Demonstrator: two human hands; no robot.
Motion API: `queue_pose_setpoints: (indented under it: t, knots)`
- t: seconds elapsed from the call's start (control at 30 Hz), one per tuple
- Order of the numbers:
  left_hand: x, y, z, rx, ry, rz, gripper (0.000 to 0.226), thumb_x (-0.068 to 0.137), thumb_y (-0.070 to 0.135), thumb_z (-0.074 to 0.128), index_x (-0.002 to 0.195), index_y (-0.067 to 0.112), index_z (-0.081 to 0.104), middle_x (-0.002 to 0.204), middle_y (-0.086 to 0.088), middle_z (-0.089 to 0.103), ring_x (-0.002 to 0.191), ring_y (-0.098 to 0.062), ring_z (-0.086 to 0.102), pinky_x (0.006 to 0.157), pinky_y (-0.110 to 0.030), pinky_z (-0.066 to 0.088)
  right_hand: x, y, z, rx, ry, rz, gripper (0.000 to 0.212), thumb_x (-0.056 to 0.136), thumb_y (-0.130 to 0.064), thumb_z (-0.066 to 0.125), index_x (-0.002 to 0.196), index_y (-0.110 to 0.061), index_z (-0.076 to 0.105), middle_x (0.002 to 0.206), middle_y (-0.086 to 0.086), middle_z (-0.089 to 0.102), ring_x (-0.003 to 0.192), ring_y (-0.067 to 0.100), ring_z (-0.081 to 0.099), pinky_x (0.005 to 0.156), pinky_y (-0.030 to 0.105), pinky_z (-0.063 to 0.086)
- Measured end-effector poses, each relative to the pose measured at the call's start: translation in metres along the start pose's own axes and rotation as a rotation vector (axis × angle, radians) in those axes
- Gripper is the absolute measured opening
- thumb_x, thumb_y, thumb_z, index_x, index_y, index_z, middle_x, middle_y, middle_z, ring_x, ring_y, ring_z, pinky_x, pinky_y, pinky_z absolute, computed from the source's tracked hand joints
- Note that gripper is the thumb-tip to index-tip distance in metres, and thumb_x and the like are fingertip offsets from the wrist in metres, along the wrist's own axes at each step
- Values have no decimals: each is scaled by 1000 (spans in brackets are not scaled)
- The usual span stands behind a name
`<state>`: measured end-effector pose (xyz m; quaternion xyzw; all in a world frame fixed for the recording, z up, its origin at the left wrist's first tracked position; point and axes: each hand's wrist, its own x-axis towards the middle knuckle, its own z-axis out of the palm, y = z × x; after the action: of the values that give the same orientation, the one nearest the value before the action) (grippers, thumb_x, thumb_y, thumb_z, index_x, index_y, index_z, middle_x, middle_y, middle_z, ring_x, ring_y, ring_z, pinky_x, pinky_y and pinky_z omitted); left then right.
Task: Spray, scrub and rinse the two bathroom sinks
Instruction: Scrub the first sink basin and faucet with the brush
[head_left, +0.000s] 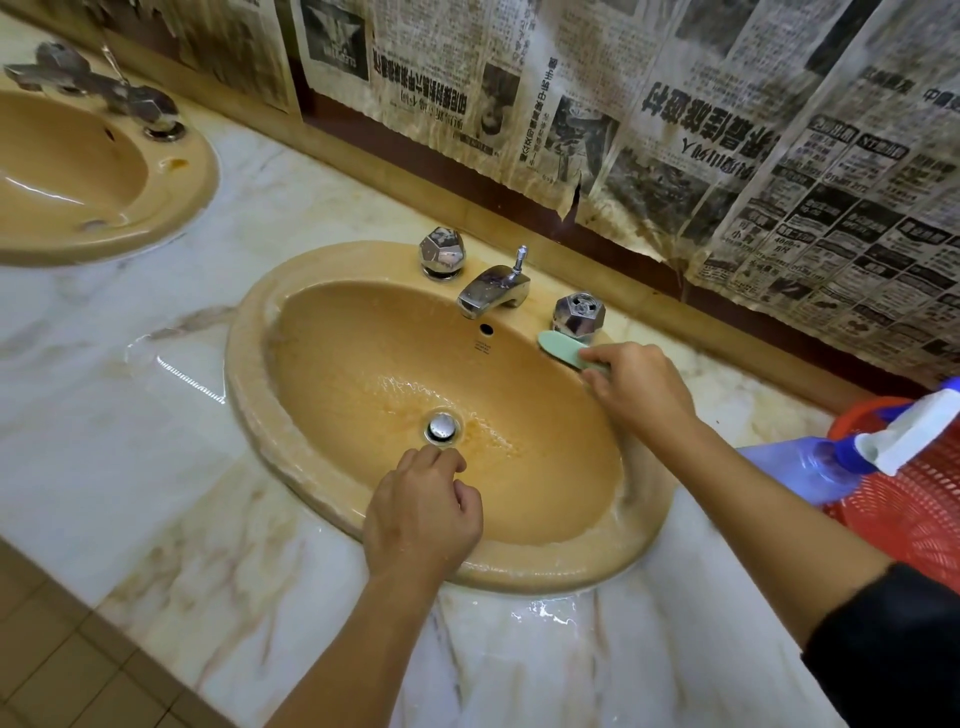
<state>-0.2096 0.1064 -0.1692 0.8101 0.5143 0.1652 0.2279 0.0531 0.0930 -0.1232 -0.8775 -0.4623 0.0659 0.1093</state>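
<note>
A tan oval sink sits in the marble counter before me, wet, with a shallow film of water around its chrome drain plug. My right hand grips a pale green scrub brush on the sink's far right rim, just below the right chrome tap handle. My left hand hovers over the near bowl with fingers curled, fingertips close to the drain plug and holding nothing. A second tan sink lies at the far left.
A chrome spout and left tap handle stand on the sink's back rim. A blue spray bottle with a white trigger leans on a red mesh basket at the right. Newspaper covers the back wall. The counter is wet.
</note>
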Motion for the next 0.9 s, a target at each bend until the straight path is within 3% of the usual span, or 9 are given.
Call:
queue_pose_setpoints:
  t: [0.13, 0.3, 0.5, 0.63, 0.8, 0.9]
  knots:
    - [0, -2, 1, 4, 12, 6, 23, 79, 16, 58, 97, 22, 71, 95, 10, 67, 87, -15, 61, 66, -26, 37, 1, -11, -2, -26, -17, -28, 33, 96, -34, 57, 127, -38, 64, 108, 5, 69, 95, 29, 63, 74, 35, 51]
    - [0, -3, 2, 7, 18, 26, 22, 79, 17, 57, 95, 21, 71, 94, 10, 67, 85, -15, 62, 66, -26, 38, -32, 28, -15, 82, 29, 181, 32, 92, -26, 53, 119, -31, 71, 115, 5, 71, 98, 31, 64, 79, 37, 53]
    - [0, -2, 2, 29, 5, 23, 20, 80, 15, 59, 96, 22, 71, 94, 9, 67, 86, -16, 62, 65, -27, 38, -20, 5, -17, 103, -11, 192, 28, 87, -20, 52, 98, -31, 75, 94, 3, 70, 89, 30, 62, 70, 34, 49]
    - [0, -3, 2, 32, -4, 18, 21, 81, 16, 58, 97, 23, 71, 95, 9, 67, 87, -17, 62, 64, -28, 40, -14, 32, -36, 137, 7, 289, 24, 85, -23, 56, 97, -29, 77, 101, -1, 74, 88, 25, 63, 69, 31, 48]
    - [1, -3, 3, 43, 9, 58, 32, 77, 25, 44, 94, 21, 72, 93, 8, 68, 85, -18, 63, 62, -28, 41, -12, 15, -32, 121, -86, 168, 24, 84, -25, 57, 96, -30, 77, 93, -1, 71, 81, 22, 63, 55, 28, 41]
    - [1, -3, 3, 43, 13, 62, 34, 77, 26, 42, 94, 21, 72, 93, 8, 68, 85, -18, 63, 62, -29, 43, -7, 27, -38, 132, 13, 279, 24, 84, -21, 55, 91, -27, 77, 97, 2, 74, 85, 28, 64, 66, 32, 49]
